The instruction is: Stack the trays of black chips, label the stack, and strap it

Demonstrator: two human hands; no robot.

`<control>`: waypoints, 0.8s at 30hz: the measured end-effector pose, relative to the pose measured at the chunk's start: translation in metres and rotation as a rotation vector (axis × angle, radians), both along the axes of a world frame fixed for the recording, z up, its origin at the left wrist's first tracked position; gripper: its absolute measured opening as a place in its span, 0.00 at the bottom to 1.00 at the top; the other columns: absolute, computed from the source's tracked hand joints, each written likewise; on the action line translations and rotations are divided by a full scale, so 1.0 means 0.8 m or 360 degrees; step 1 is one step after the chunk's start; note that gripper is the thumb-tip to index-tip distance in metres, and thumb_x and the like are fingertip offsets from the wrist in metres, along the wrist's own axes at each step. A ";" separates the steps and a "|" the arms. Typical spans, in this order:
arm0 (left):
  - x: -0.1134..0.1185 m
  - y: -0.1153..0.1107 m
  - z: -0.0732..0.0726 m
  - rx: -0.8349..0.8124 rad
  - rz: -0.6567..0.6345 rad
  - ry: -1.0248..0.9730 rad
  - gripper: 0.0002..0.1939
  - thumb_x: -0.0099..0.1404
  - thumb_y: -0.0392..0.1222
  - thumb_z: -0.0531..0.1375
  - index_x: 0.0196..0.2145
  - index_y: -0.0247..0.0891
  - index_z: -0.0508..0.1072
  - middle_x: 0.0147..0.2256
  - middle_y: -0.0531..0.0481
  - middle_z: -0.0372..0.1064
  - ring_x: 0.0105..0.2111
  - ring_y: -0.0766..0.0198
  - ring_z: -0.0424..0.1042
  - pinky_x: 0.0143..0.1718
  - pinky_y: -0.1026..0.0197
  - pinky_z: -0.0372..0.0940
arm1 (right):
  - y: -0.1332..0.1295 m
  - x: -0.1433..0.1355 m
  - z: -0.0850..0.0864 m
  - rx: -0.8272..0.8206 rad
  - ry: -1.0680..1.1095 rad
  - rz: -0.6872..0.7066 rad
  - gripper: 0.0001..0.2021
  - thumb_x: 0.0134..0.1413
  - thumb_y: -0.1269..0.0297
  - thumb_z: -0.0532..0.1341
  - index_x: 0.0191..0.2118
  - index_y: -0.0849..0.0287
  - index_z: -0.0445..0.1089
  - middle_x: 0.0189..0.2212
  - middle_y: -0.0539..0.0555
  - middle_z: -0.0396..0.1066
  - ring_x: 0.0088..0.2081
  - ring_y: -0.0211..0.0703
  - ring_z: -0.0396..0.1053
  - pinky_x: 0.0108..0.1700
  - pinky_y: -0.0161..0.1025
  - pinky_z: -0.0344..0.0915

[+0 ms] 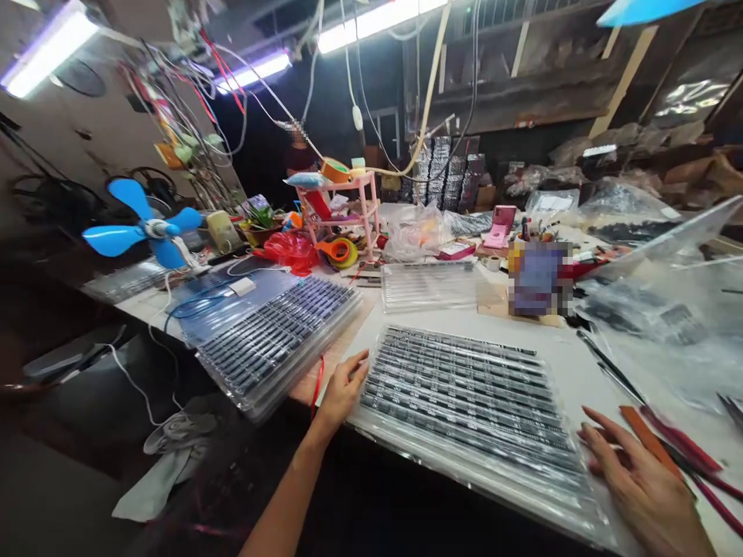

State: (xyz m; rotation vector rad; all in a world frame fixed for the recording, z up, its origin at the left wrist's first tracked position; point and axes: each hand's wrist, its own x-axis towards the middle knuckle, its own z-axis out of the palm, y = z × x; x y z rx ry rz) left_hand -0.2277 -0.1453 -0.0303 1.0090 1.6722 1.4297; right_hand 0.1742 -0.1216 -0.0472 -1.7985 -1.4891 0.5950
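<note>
- The left hand (340,391) is at the left side of the front tray (464,473). Its fingers are bent and the tips touch the edge. I cannot tell if it grips the tray or just rests there.
- The right hand (635,472) is by the tray's right side, with its fingers loose and spread. I cannot tell if it touches the tray.
- The two hands are well apart, with the tray between them.
- The front tray is see-through and lies flat at the near edge of the white table (572,352).
- Black sticks (458,389) with pale marks lie in rows in it.
- To the left is a stack of trays (310,350) with more dark sticks on top.
- Behind the front tray lies another see-through tray (429,288).
- Near the right hand are a brown strip (648,439) and a tool with red handles (688,441).
- Farther right is a big heap of see-through plastic (685,309).
- A blue fan (131,199) stands at the far left.
- A pink shelf (371,216) stands at the back, near a red bag (293,251).
</note>
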 end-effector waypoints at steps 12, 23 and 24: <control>0.002 0.018 0.015 -0.0092 -0.0125 -0.0135 0.18 0.55 0.35 0.64 0.46 0.38 0.76 0.47 0.45 0.73 0.51 0.57 0.68 0.58 0.57 0.57 | 0.017 -0.033 0.010 0.0003 -0.0157 0.0129 0.30 0.52 0.40 0.52 0.56 0.52 0.66 0.46 0.55 0.71 0.37 0.46 0.70 0.35 0.42 0.66; -0.007 0.015 0.013 -0.0055 -0.0245 -0.0405 0.27 0.54 0.46 0.67 0.52 0.42 0.72 0.53 0.46 0.69 0.55 0.53 0.65 0.54 0.58 0.63 | 0.021 -0.037 0.027 0.0038 0.0207 0.0078 0.25 0.54 0.48 0.54 0.52 0.58 0.69 0.48 0.59 0.72 0.42 0.47 0.71 0.37 0.39 0.70; -0.007 0.018 0.015 -0.0060 -0.0208 -0.0397 0.27 0.53 0.45 0.67 0.51 0.42 0.73 0.52 0.46 0.70 0.55 0.53 0.66 0.54 0.58 0.63 | 0.027 -0.037 0.030 0.0061 0.0198 0.0102 0.24 0.54 0.49 0.54 0.51 0.58 0.70 0.47 0.59 0.72 0.41 0.47 0.71 0.36 0.40 0.71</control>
